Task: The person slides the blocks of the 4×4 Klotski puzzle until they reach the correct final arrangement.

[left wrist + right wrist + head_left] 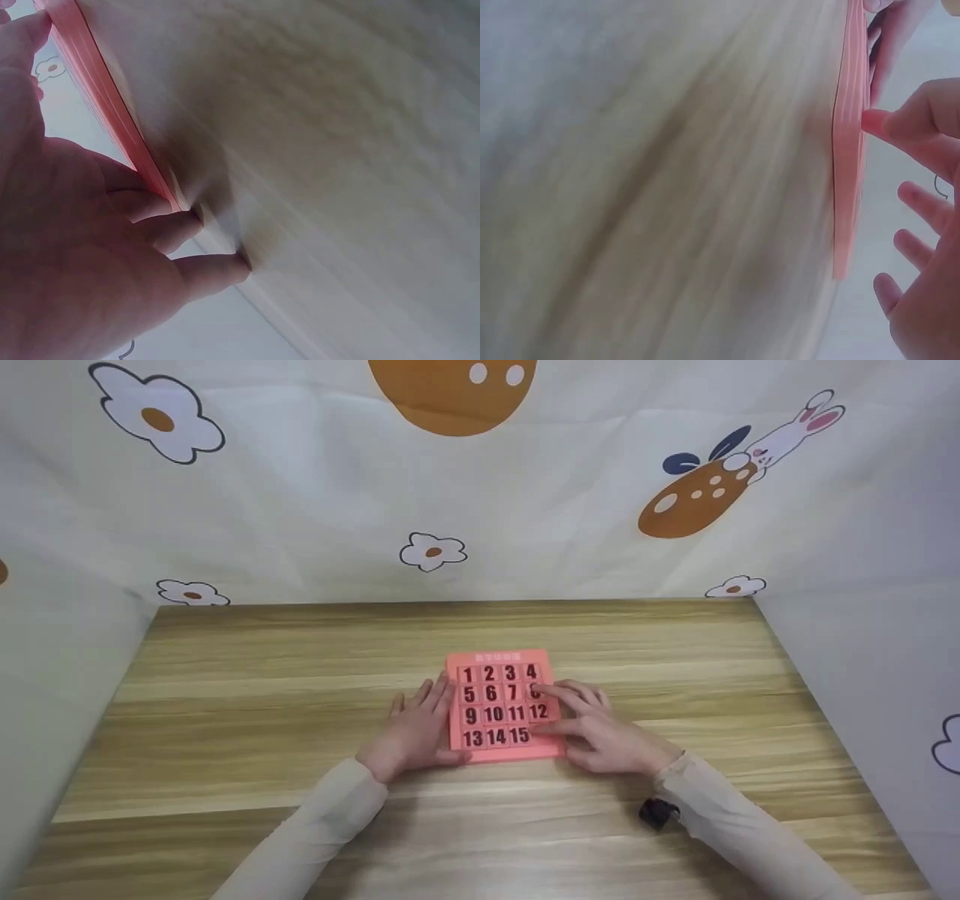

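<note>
A pink number slide puzzle [501, 759] lies flat on the table, its tiles in rows from 1 to 15. The bottom right slot holds no tile. Along the puzzle's left edge rests my left hand [411, 735], its fingers extended and the thumb at the lower left corner. In the left wrist view, the fingers [214, 276] spread beside the pink side wall. From the right, my right hand [611, 735] reaches over the puzzle. One fingertip lies by the bare slot, and another finger partly covers tile 8. The right wrist view has one finger touching the puzzle's top [847, 150].
The wood-grain table [300, 660] extends around the puzzle. A pale curtain [315, 472] with flowers and a rabbit rises behind it, and more pale cloth [847, 607] stands at the sides. A small black object [657, 813] hangs by the right sleeve.
</note>
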{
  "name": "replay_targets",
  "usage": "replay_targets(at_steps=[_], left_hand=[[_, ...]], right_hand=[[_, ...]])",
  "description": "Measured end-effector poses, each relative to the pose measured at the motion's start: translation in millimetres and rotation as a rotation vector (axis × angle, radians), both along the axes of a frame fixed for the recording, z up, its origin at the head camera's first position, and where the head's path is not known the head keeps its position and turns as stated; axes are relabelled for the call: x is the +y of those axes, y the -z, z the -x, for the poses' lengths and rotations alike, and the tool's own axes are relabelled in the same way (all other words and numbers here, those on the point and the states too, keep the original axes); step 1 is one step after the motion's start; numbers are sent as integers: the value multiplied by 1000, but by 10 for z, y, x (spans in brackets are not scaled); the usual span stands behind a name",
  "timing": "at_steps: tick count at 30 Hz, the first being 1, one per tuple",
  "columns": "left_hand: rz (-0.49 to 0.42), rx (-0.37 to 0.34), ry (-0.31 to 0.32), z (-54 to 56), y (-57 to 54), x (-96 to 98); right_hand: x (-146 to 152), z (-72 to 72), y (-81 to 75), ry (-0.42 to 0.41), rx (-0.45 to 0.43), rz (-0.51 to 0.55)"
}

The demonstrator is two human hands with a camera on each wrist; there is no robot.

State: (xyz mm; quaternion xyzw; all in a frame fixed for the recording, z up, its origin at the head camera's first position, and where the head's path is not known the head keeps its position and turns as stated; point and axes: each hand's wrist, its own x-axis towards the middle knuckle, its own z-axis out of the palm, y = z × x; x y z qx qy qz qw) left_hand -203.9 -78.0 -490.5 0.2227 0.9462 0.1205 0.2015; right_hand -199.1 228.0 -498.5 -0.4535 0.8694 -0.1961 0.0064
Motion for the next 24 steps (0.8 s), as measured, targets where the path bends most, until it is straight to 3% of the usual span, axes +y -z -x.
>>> replay_targets(at_steps=[14,20,24], left_hand=[[-32,-4,-21,-32,17,-75],[-25,3,-27,-36,5,-67],[-34,7,-32,-28,17,-56]], right_hand=[[-30,-16,-32,11,-70,-59],[18,22,-103,84,-59,-101],[96,114,-145,164,-33,-61]])
